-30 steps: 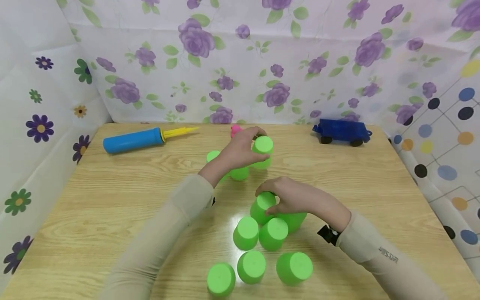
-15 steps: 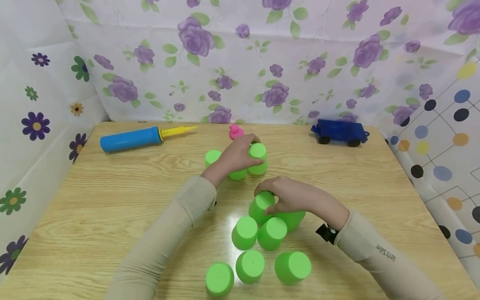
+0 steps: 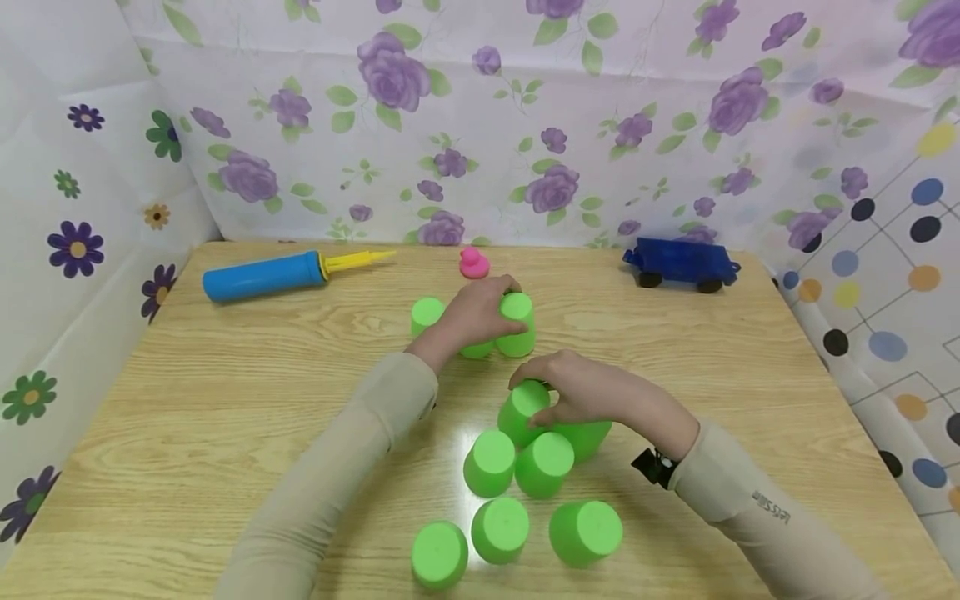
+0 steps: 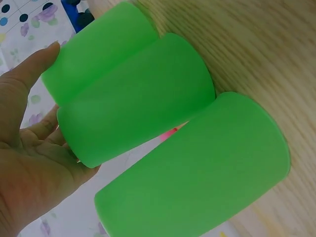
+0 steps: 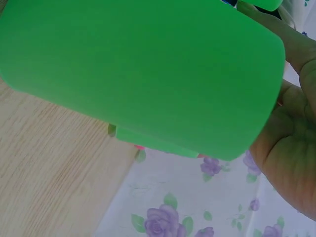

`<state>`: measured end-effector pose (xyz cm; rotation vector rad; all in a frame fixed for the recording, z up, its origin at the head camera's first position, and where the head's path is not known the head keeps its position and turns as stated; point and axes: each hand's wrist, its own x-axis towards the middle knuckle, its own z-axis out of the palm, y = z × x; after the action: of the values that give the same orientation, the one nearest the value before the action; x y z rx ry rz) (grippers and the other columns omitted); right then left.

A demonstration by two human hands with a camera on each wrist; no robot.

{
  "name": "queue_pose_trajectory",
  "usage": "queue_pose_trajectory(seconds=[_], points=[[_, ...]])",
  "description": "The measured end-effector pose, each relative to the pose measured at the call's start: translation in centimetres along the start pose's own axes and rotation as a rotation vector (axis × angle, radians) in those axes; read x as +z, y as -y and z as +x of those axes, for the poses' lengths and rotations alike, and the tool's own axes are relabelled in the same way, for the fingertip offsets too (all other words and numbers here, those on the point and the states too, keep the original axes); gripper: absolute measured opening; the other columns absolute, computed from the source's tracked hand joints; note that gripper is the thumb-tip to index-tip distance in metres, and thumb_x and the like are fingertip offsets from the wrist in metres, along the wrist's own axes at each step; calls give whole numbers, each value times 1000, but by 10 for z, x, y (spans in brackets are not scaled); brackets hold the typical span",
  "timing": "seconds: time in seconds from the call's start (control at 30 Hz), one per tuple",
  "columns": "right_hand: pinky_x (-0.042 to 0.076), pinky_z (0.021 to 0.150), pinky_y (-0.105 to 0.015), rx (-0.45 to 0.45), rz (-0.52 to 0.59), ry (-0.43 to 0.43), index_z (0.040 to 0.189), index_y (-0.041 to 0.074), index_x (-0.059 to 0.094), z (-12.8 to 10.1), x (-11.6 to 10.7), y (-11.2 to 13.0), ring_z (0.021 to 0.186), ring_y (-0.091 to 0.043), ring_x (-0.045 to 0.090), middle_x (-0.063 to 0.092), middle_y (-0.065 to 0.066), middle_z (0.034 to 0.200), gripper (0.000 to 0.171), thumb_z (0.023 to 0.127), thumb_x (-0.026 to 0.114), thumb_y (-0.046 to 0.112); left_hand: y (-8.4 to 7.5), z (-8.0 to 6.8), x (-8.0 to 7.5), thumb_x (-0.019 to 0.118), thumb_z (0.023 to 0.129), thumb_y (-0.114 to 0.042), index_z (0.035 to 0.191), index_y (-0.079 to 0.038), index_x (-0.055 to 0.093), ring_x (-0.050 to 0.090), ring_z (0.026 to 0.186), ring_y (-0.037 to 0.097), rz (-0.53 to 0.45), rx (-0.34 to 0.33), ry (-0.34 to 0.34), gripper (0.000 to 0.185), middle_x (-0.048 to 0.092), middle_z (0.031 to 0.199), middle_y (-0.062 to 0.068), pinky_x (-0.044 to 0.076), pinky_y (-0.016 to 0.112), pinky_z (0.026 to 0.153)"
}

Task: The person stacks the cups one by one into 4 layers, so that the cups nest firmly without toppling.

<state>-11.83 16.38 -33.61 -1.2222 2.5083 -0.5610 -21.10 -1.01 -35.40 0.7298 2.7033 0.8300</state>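
Green plastic cups stand upside down on the wooden table. My left hand (image 3: 480, 312) grips the rightmost cup (image 3: 517, 307) of a far row between thumb and fingers. In the left wrist view that cup (image 4: 106, 52) stands against a middle cup (image 4: 138, 101), with a third cup (image 4: 197, 173) nearer the camera. My right hand (image 3: 581, 387) holds another upturned cup (image 3: 523, 408) by its upper part, thumb in front and fingers behind. A cup (image 3: 588, 442) stands partly hidden under that hand. In the right wrist view a large cup (image 5: 143, 74) covers much of the hand.
Several more upturned cups, among them a front left cup (image 3: 439, 554) and a front right cup (image 3: 587, 533), stand nearer me. Along the back edge lie a blue hand pump (image 3: 262, 277), a pink rubber duck (image 3: 474, 263) and a blue toy wagon (image 3: 681, 262). Patterned cloth surrounds the table (image 3: 225, 400).
My left hand has brought its cup down and slightly toward me, beside the middle cup of the far row. The pink duck shows fully now. My right hand has stayed on its cup.
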Motion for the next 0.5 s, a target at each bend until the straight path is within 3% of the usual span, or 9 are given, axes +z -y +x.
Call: queue_pose_trajectory(seconds=[0.27, 0.5], points=[[52, 83, -30, 8, 19, 0, 113, 5, 62, 0, 3, -1, 97, -15, 62, 65, -3, 108, 42, 77, 77, 21, -3, 5, 4, 77, 77, -34, 119, -13, 56, 55, 106, 17, 101, 33, 15, 52, 62, 115, 0, 39, 38, 98], [52, 83, -32, 10, 39, -15, 113, 6, 62, -2, 4, -5, 99, -15, 61, 65, -2, 109, 41, 78, 77, 21, -7, 7, 3, 77, 76, -34, 121, -12, 54, 56, 106, 18, 136, 44, 15, 55, 62, 115, 1, 40, 38, 98]])
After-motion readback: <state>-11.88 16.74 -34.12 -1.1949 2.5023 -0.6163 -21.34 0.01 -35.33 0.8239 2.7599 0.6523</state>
